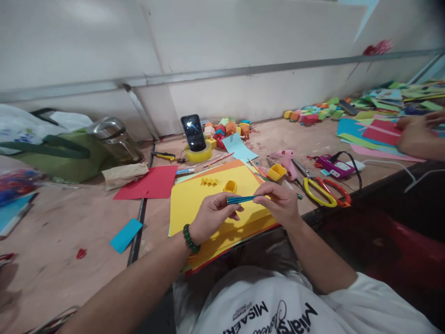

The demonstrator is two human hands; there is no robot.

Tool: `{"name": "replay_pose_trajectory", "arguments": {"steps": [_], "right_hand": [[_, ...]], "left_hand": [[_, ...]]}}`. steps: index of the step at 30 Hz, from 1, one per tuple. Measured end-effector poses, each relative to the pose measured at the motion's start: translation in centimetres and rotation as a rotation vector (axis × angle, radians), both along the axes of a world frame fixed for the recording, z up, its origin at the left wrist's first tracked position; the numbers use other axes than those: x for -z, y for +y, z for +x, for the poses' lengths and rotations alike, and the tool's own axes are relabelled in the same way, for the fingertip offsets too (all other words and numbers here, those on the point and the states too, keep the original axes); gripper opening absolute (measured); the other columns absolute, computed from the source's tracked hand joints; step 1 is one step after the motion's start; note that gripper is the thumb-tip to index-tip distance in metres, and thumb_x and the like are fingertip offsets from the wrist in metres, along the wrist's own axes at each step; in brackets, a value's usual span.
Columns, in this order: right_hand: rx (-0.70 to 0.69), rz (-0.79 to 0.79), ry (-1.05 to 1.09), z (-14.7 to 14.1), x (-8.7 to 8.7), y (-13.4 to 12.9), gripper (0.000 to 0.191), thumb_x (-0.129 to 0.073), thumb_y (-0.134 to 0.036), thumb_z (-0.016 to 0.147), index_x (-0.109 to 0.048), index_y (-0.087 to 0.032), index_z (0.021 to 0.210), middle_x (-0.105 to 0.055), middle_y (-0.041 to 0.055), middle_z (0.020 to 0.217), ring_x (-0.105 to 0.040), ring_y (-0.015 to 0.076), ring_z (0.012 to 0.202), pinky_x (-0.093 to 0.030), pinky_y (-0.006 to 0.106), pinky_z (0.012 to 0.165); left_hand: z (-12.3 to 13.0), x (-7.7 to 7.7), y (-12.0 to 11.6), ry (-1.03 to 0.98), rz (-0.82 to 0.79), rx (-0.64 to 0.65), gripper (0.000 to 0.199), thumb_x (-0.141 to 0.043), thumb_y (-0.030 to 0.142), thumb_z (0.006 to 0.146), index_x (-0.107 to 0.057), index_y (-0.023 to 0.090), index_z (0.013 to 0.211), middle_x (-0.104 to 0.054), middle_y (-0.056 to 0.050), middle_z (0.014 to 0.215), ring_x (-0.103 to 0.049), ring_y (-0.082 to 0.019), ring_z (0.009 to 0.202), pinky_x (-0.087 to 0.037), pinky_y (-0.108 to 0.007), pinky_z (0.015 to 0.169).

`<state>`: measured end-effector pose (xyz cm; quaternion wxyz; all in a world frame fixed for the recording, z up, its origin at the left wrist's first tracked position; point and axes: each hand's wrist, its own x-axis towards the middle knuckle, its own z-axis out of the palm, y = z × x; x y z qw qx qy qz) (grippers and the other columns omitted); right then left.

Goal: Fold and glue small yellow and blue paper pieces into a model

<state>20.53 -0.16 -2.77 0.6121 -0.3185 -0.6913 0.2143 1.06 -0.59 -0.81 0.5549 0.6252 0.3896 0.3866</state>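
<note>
Pinching folded blue paper strip (241,199) with left fingers (228,211) and right fingers (267,187) near front edge of tabletop (271,133); likely light, springy, crease-prone, best held by ends.

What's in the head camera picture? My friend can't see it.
A person's left hand and right hand hold a slim blue strip above yellow paper. Behind the paper is a phone; to the right are a glue gun and scissors, with another person's hand at the far right edge.
</note>
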Motion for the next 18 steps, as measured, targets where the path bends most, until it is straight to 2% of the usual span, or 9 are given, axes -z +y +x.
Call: {"name": "replay_pose_trajectory", "arguments": {"steps": [6,12,15,18], "right_hand": [[0.007,-0.003,0.011,-0.1,1.1,0.2,0.014,-0.071,-0.034,0.079,-0.069,-0.020,0.076,-0.065,0.0012,0.066,-0.059,0.0130,0.059,-0.048,0.024,0.054],[0.023,0.049,-0.061,-0.1,1.2,0.3,0.015,-0.067,-0.033,0.083,-0.067,-0.020,0.077,-0.066,0.0015,0.067,-0.060,0.0131,0.060,-0.049,0.024,0.054],[0.046,0.127,-0.153,-0.2,0.7,0.1,0.017,-0.062,-0.029,0.088,-0.064,-0.019,0.074,-0.064,0.0009,0.065,-0.059,0.0122,0.058,-0.047,0.023,0.055],[0.035,0.193,-0.294,-0.5,0.2,-0.3,0.019,-0.059,-0.027,0.090,-0.062,-0.019,0.073,-0.062,0.0002,0.062,-0.056,0.0110,0.056,-0.044,0.022,0.053]], "left_hand": [[0.0,-0.2,-0.2,-0.068,-0.029,-0.065,0.030,-0.074,0.035,0.069,-0.072,0.013,0.089,-0.074,-0.004,0.070,-0.068,-0.015,0.055,-0.058,-0.025,0.058],[0.0,0.1,-0.2,-0.035,0.005,-0.065,0.029,-0.072,0.040,0.071,-0.073,0.014,0.084,-0.074,-0.005,0.069,-0.067,-0.015,0.053,-0.057,-0.026,0.055],[-0.2,0.3,-0.1,0.065,0.098,-0.063,0.023,-0.066,0.036,0.077,-0.071,0.014,0.077,-0.073,-0.005,0.068,-0.067,-0.015,0.057,-0.055,-0.025,0.057],[-0.4,0.4,0.0,0.304,0.298,-0.032,0.015,-0.063,0.027,0.079,-0.071,0.015,0.081,-0.074,-0.006,0.073,-0.067,-0.017,0.066,-0.051,-0.025,0.063]]}}
